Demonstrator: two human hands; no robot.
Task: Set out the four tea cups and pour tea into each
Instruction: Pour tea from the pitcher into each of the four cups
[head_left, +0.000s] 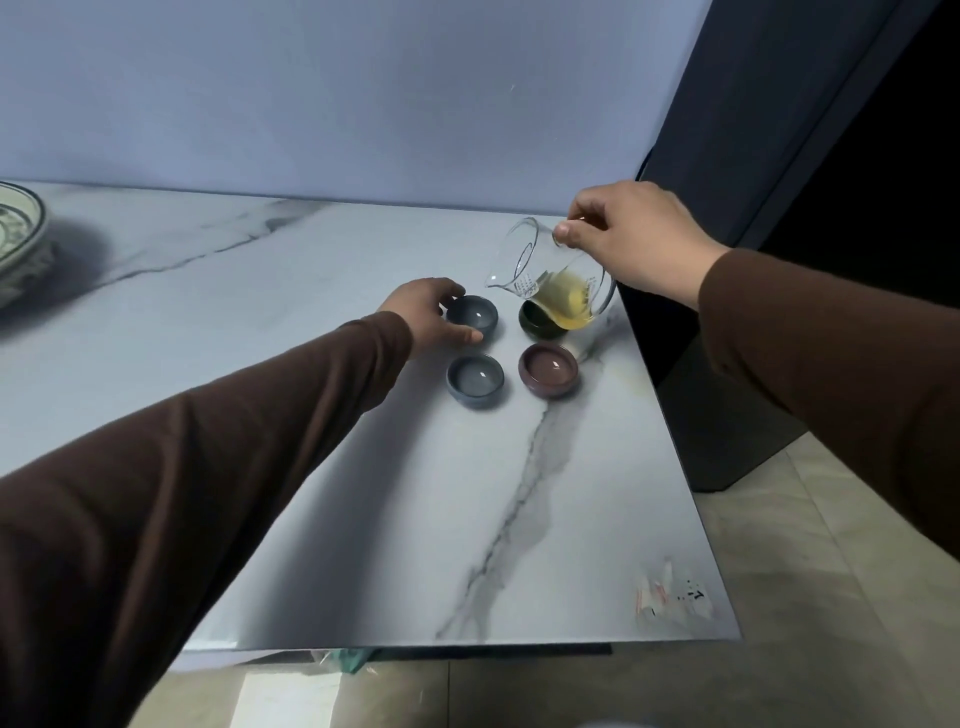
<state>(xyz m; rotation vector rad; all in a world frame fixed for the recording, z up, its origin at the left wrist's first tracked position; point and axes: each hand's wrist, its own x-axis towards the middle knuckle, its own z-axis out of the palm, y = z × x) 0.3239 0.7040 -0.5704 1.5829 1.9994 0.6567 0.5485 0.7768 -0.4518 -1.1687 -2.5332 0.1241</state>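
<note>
Four tea cups sit in a two-by-two group on the marble-patterned table, toward its far right side. The far-left grey-blue cup and the near-left grey-blue cup each show a pale, glossy inside with a small highlight; whether that is liquid or glaze cannot be told. The near-right purple-brown cup looks the same way. The far-right dark cup is partly hidden behind the glass pitcher, which is held above it, tilted with its spout pointing left and a small pool of yellow tea gathered in its lower corner. No stream leaves the spout. The right hand pinches the pitcher at its upper rim or handle, thumb toward the camera, wrist raised, brown sleeve running off to the right. The left hand reaches across from the lower left, fingers curved loosely around the left side of the far-left cup, touching or just beside it. A patterned bowl stands at the table's far left edge, well apart from the cups.
</note>
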